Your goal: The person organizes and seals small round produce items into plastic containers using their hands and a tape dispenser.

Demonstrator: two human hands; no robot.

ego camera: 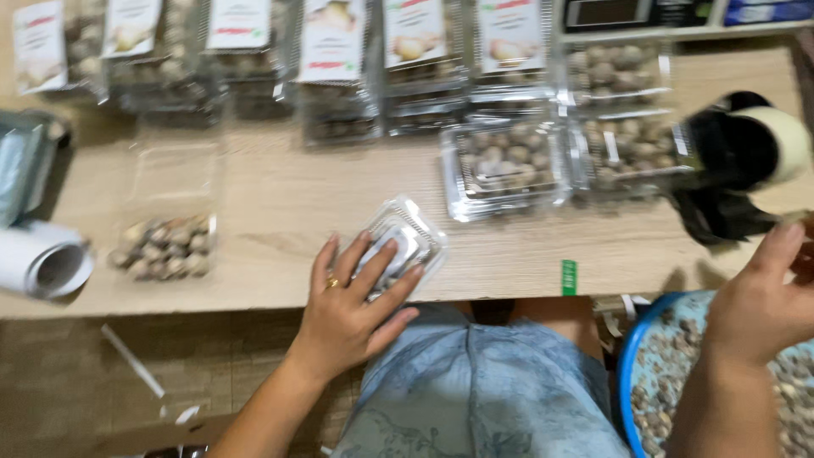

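Note:
My left hand (352,301), with a ring on one finger, lies fingers spread on a small clear plastic clamshell box (405,237) at the near edge of the wooden table (280,203). The box looks shut and holds a pale sachet. My right hand (763,297) hovers at the far right over a blue basin (632,365) of small brown nuts; whether it grips anything is unclear. A black tape dispenser with a pale roll (746,153) sits just above that hand.
Filled clear boxes of nuts, some labelled, line the table's far side (339,59). Two filled unlabelled boxes (504,165) sit mid-table. An open tray of nuts (165,246) and a white paper roll (42,259) lie left. A green tag (569,276) marks the edge.

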